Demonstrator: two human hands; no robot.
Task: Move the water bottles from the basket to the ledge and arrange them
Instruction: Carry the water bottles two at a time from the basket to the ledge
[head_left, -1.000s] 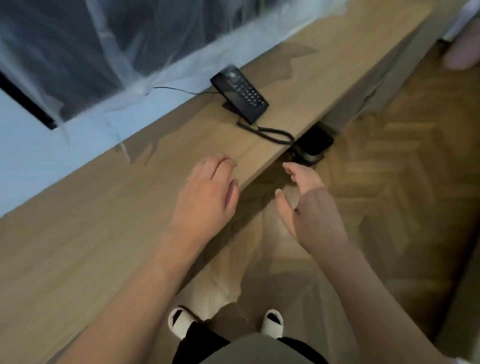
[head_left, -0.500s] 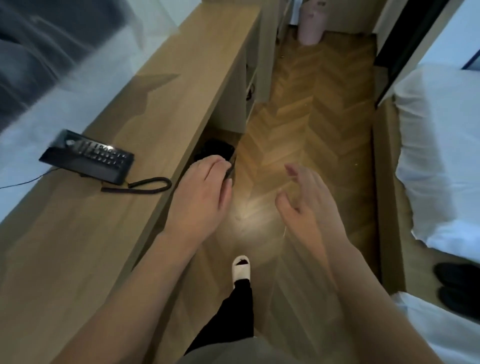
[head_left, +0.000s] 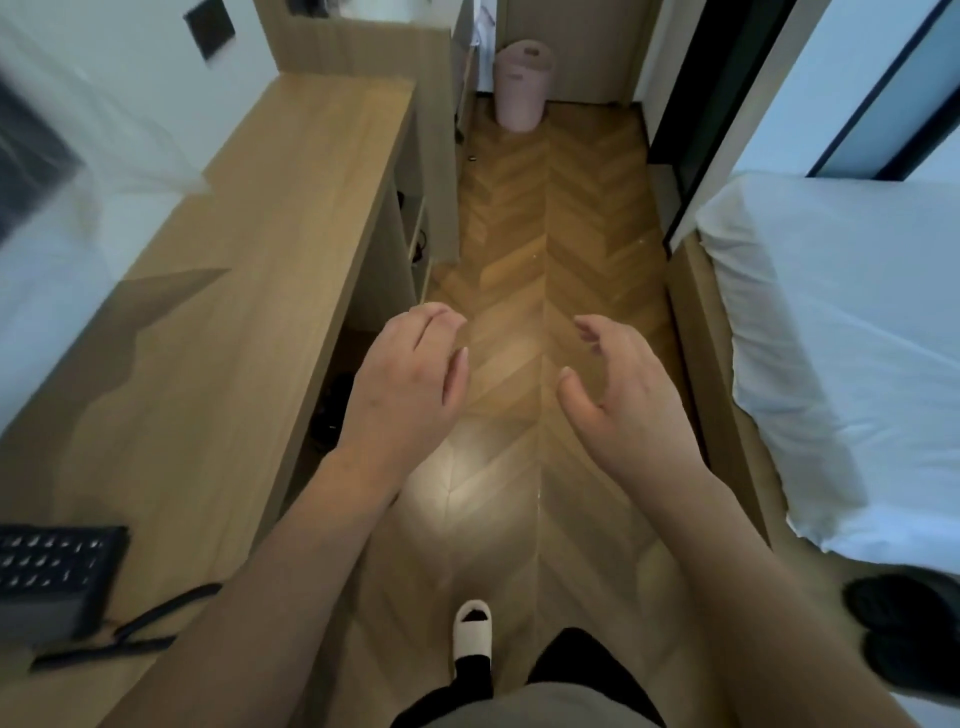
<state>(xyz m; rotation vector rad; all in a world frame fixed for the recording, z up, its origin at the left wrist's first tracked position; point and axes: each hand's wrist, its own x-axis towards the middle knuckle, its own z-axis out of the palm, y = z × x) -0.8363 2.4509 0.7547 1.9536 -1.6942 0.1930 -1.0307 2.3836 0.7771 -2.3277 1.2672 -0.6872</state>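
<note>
2 empty hands, left hand (head_left: 402, 382) and right hand (head_left: 626, 402), above floor (head_left: 519, 234)

Ledge (head_left: 249, 291), 9 o'clock: matt wood grain. Floor (head_left: 550, 249), 12 o'clock: glossy herringbone wood. Bin (head_left: 519, 85): matt pink plastic. Bed sheet (head_left: 841, 332), 3 o'clock: white cloth. Telephone (head_left: 52, 577): black plastic

The telephone (head_left: 52, 577) at 8 o'clock on the desk (head_left: 249, 291) is cut by the left edge, its keys smeared by blur. A dark shape (head_left: 31, 166) at 10 o'clock is blurred past telling. Dark shoes (head_left: 904, 634) at 4 o'clock run off the right edge. Under the desk, a black object (head_left: 332, 415) sits half hidden in shadow. The white slipper (head_left: 471, 626) at 6 o'clock shows only its toe end.
</note>
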